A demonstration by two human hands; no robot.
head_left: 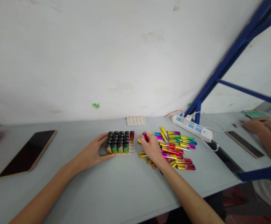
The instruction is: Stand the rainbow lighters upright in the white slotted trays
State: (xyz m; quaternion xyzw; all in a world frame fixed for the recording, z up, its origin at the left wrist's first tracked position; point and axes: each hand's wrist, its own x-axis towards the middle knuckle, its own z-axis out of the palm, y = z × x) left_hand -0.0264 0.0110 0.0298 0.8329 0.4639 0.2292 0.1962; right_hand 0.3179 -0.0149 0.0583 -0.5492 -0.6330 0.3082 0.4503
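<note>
Right hand [152,148] pinches a tilted lighter [145,136] just right of the tray's [131,151] bare slots, nearer them — left hand [92,154] grips the tray's left end.

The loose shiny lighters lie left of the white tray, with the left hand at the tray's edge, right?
Not left: the head view shows the loose shiny lighters right of the white tray. The left hand is indeed at the tray's edge.
</note>
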